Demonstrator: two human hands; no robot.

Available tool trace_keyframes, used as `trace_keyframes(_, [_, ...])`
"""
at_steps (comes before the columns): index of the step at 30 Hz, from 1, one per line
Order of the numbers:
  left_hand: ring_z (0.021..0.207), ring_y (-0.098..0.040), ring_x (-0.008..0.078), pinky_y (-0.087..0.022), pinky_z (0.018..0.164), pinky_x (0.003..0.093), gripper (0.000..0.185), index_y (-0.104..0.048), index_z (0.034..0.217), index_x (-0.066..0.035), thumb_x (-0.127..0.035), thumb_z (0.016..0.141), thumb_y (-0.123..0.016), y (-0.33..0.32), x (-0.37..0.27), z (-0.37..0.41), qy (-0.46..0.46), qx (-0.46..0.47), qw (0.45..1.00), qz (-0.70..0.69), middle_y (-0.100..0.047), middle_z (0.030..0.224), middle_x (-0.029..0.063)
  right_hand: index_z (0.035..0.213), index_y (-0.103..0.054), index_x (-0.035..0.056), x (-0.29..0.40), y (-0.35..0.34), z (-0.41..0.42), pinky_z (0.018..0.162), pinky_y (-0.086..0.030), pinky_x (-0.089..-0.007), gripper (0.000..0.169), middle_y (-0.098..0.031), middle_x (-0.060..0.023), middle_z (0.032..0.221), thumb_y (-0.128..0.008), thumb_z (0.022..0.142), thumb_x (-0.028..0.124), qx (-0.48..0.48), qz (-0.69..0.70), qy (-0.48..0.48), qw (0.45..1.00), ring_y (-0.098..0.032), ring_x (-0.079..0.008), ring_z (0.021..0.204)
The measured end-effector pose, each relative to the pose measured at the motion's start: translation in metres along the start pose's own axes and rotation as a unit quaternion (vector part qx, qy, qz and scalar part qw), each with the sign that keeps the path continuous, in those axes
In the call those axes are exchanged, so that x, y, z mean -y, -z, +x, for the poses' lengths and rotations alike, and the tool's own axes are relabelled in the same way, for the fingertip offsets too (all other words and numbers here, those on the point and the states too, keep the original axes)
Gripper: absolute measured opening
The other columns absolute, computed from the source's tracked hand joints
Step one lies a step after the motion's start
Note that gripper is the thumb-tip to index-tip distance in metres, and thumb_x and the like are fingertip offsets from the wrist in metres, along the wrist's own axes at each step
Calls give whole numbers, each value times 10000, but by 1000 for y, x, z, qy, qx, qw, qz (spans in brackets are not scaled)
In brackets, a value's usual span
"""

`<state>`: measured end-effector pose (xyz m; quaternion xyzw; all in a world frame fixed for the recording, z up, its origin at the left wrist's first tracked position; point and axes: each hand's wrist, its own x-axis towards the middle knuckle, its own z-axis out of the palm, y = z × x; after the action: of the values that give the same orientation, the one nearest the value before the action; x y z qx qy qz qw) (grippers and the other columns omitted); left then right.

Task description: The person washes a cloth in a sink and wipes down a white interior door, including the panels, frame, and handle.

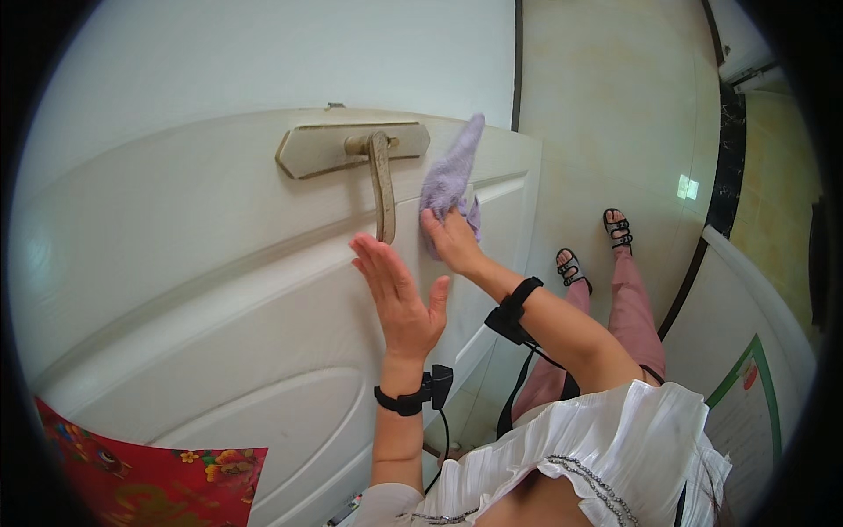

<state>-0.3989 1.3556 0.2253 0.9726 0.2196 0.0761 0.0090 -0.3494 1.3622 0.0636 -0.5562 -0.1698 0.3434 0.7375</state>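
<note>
A lilac cloth (450, 172) is bunched in my right hand (456, 242) and lies against the white panelled door (276, 283), just right of the lever handle. My left hand (407, 309) is raised, holding nothing, thumb spread from its fingers. Its fingertips are by the lower end of the door lever (380, 191); whether they touch it, I cannot tell. The lever projects from a worn, cream-coloured backplate (316, 153) near the door's edge. Part of my right hand's fingers is hidden by the cloth.
A red floral paper decoration (158, 474) hangs on the door at lower left. Beyond the door is a pale tiled floor (606, 112), where my sandalled feet stand. Black bands (403, 402) with cables circle both forearms. At right are a dark threshold (730, 151) and a green-bordered sheet (767, 395).
</note>
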Motion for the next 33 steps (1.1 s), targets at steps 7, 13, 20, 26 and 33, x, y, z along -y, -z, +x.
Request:
trace_keyframes(7, [1447,-55,471,-76,1155,572,836,-54,1516,27,-330,951,-557,4,-1,22,20,-27,999,6,-67,1562,294,1273,-519,5,34,37,83,1003,-382,-397,504,-586,-220,1237,-412,997,413,23,98,-64,993,-539,-356,1166])
trace_keyframes(13, [1469,-33,407,-48,1169,528,837,-18,1515,32,-331,962,-530,3,0,33,45,-16,999,15,-40,1582,249,1250,-541,9,95,49,101,992,-389,-384,471,-586,-173,1240,-440,996,393,128,84,37,988,-537,-312,1158])
trace_keyframes(20, [1465,-22,431,-31,1158,553,872,-43,1520,14,-279,917,-599,3,9,34,81,1,997,7,-68,1578,258,1108,-581,0,120,47,118,791,-426,-313,404,-575,-71,886,-468,1005,374,164,92,136,973,-501,-145,856])
trace_keyframes(26, [1473,14,406,7,1147,567,921,-54,1523,1,-248,872,-655,6,3,40,112,17,993,-19,-51,1588,239,1042,-601,8,62,75,121,821,-443,-354,403,-618,-133,993,-490,980,390,195,30,27,980,-573,-238,909])
trace_keyframes(33, [1469,35,411,7,1139,584,969,-33,1523,-4,-216,843,-690,3,8,37,119,20,992,-44,-30,1589,238,750,-505,-16,160,70,146,611,-368,-359,545,-496,-77,709,-455,969,481,319,-6,62,946,-427,-212,644])
